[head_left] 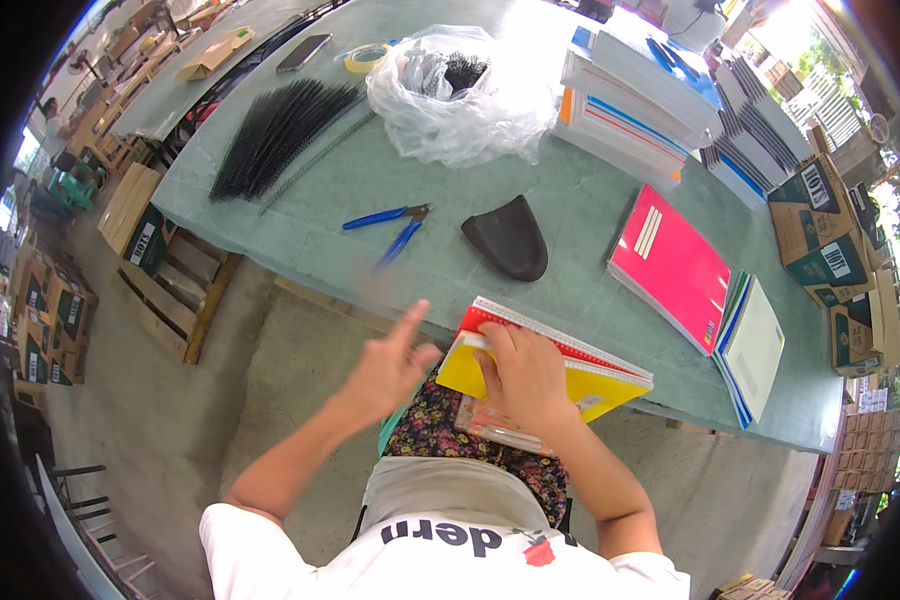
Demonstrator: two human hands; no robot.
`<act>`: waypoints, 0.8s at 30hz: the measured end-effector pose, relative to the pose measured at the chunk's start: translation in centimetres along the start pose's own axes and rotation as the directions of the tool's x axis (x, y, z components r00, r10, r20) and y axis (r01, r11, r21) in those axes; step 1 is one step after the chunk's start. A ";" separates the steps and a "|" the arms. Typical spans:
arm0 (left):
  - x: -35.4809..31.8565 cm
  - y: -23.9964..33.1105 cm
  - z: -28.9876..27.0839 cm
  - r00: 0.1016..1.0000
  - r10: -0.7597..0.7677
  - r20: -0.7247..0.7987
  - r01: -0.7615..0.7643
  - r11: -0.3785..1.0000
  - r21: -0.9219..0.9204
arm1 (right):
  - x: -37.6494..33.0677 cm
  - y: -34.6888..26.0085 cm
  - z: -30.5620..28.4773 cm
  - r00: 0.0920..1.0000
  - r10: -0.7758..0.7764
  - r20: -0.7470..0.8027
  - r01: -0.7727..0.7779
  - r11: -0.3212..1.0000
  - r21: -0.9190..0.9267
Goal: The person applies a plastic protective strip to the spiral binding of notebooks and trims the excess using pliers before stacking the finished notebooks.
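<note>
My right hand [532,375] grips a yellow-covered notebook [600,392] at the table's near edge, with its fingers over the top edge. Against its far side lies a red cover with a row of punched holes [570,347] and white pages. My left hand [388,368] is raised just left of the notebook, index finger stretched out and thumb apart, with nothing visible in it; a faint motion blur shows beyond its fingers. Farther in lie blue-handled cutters [400,228] with spread handles and a dark, curved wedge-shaped piece [510,240].
Black binding coils [280,135] lie at the far left, near a plastic bag [460,110] of coils, a tape roll [367,58] and a phone [304,53]. A pink notebook stack [670,265], pale green notebook [755,355] and tall book stacks [635,100] occupy the right.
</note>
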State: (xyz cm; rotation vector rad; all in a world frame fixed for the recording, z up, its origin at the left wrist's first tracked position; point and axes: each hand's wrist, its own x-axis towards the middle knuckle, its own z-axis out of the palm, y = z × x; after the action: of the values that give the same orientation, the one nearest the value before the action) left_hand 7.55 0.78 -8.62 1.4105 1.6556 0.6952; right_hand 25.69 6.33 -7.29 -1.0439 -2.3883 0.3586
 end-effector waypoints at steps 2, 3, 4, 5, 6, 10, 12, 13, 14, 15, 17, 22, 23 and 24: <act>-0.3 0.3 1.6 0.992 0.119 0.036 -0.122 0.988 0.090 | 1.5 0.2 -0.2 0.993 0.030 0.117 -0.026 0.999 -0.039; -0.2 0.5 1.8 0.984 0.137 0.115 -0.138 0.990 0.003 | 1.5 0.5 -0.2 0.993 0.028 0.119 -0.023 0.999 -0.038; 0.3 1.1 1.5 0.968 0.167 0.189 -0.153 0.984 -0.088 | 1.7 1.1 -0.2 0.990 0.035 0.139 -0.037 0.999 0.008; 0.5 1.9 0.3 0.975 0.128 0.181 -0.122 0.991 -0.048 | 1.8 1.5 -0.4 0.986 0.042 0.159 -0.051 0.997 0.054; 0.8 1.6 -0.3 0.975 0.134 0.178 -0.127 0.991 -0.050 | 1.8 1.6 -0.6 0.987 0.039 0.158 -0.048 0.998 0.048; 0.9 0.9 -0.9 0.992 0.117 0.054 -0.097 0.955 -0.282 | 1.5 1.7 -1.1 0.980 0.114 0.162 -0.149 0.963 0.227; 0.7 0.8 0.3 0.980 0.199 -0.026 -0.201 0.973 -0.116 | 1.4 1.7 -0.8 0.977 0.127 0.170 -0.169 0.951 0.259; 0.6 0.5 0.9 0.979 0.201 -0.026 -0.202 0.972 -0.117 | 1.5 1.6 -0.8 0.978 0.147 0.149 -0.181 0.950 0.253; 0.5 0.2 1.5 0.973 0.229 -0.039 -0.231 0.970 -0.073 | 1.5 1.6 -0.8 0.978 0.166 0.129 -0.194 0.949 0.247; 0.4 0.1 1.7 0.965 0.257 -0.051 -0.259 0.965 -0.030 | 1.5 1.5 -0.9 0.978 0.165 0.128 -0.193 0.950 0.245; 1.0 0.7 0.6 0.943 0.315 -0.110 -0.320 0.947 -0.036 | 1.5 1.3 -1.1 0.971 0.192 0.144 -0.227 0.930 0.288; 1.1 2.1 0.8 0.933 0.301 -0.198 -0.329 0.936 -0.129 | 1.5 0.9 -1.2 0.961 0.218 0.169 -0.249 0.950 0.191; 1.1 2.3 0.8 0.905 0.364 -0.218 -0.377 0.926 -0.020 | 1.4 1.0 -1.1 0.967 0.205 0.149 -0.232 0.953 0.197; 1.2 2.5 0.8 0.874 0.428 -0.231 -0.419 0.903 0.090 | 1.4 0.9 -1.2 0.968 0.205 0.148 -0.232 0.953 0.195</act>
State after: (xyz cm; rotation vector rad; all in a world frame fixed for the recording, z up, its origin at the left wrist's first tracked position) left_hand 9.46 2.41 -7.20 1.8008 1.5556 1.1327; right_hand 26.12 8.01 -6.25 -1.2192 -2.2836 0.7617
